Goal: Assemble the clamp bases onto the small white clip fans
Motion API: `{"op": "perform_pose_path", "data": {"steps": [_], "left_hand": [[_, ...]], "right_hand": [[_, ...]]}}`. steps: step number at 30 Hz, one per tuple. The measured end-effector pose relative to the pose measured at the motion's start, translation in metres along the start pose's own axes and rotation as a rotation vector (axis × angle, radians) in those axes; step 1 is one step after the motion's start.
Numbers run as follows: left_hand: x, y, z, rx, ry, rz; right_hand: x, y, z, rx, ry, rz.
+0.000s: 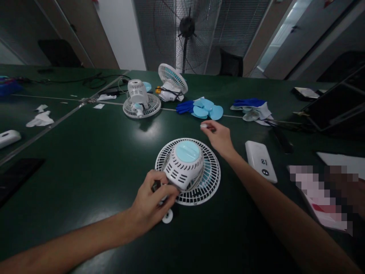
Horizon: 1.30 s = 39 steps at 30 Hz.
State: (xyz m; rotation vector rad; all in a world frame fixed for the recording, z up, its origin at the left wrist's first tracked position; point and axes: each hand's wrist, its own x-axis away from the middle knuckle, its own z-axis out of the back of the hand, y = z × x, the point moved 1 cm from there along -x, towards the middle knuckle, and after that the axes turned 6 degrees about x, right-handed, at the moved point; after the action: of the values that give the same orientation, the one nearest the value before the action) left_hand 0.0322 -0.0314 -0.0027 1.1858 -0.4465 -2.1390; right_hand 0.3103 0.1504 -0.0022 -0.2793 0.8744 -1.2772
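In the head view, a white plastic fan with a round slatted grille and pale-blue rear cap (186,161) is lying grille-down on the dark green tabletop (108,182). The left hand (154,198) is clamping the fan's near-left part, its fingers hiding exactly what they are gripping. Beyond the grille, the right hand (219,136) is pinching a small white piece (203,125), too covered to identify. A small white disc with a dark centre (167,217) is resting beside the left hand. Pixelation is obscuring a pink-and-white flat item (316,198).
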Motion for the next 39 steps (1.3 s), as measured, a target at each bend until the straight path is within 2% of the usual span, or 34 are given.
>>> {"op": "perform_pose_path", "data": {"steps": [2, 3, 6, 9, 10, 12, 13, 15, 17, 19, 24, 27, 30, 34, 39], "left_hand": [[-0.012, -0.002, -0.006, 0.011, -0.013, 0.012], [-0.016, -0.003, -0.009, 0.025, -0.029, 0.019], [-0.018, -0.001, -0.007, 0.085, -0.132, 0.02], [-0.002, 0.006, 0.007, 0.009, -0.181, -0.094], [0.005, 0.009, 0.012, -0.048, -0.197, -0.163], [0.018, 0.014, 0.022, -0.121, -0.327, -0.251], [0.024, 0.016, 0.025, -0.14, -0.414, -0.232], [0.03, 0.016, 0.029, -0.137, -0.552, -0.101], [0.032, 0.013, 0.03, -0.066, -0.599, 0.05], [0.031, 0.011, 0.028, 0.067, -0.558, 0.171], [0.029, 0.013, 0.016, 0.402, -0.164, 0.534], [0.025, 0.018, 0.005, 0.555, -0.033, 0.634], [0.019, 0.018, -0.002, 0.627, 0.002, 0.667], [0.014, 0.013, -0.001, 0.691, 0.013, 0.68], [0.018, 0.013, 0.004, 0.809, -0.08, 0.648]], "right_hand": [[0.004, -0.01, 0.016, -0.067, 0.278, -0.082], [0.01, -0.018, 0.025, -0.089, 0.373, -0.095], [0.04, -0.05, 0.041, -0.178, 0.452, -0.037], [0.082, -0.083, 0.042, -0.29, 0.542, 0.042], [0.096, -0.092, 0.04, -0.339, 0.561, 0.081], [0.119, -0.106, 0.036, -0.442, 0.539, 0.192], [0.129, -0.11, 0.035, -0.464, 0.498, 0.223], [0.144, -0.116, 0.033, -0.471, 0.413, 0.246], [0.157, -0.118, 0.033, -0.468, 0.334, 0.267], [0.167, -0.117, 0.031, -0.447, 0.248, 0.309], [0.177, -0.113, 0.02, -0.473, 0.083, 0.359], [0.176, -0.11, 0.014, -0.501, 0.049, 0.323], [0.176, -0.108, 0.013, -0.517, 0.055, 0.281], [0.177, -0.108, 0.013, -0.532, 0.03, 0.269], [0.178, -0.106, 0.014, -0.528, -0.006, 0.278]]}}
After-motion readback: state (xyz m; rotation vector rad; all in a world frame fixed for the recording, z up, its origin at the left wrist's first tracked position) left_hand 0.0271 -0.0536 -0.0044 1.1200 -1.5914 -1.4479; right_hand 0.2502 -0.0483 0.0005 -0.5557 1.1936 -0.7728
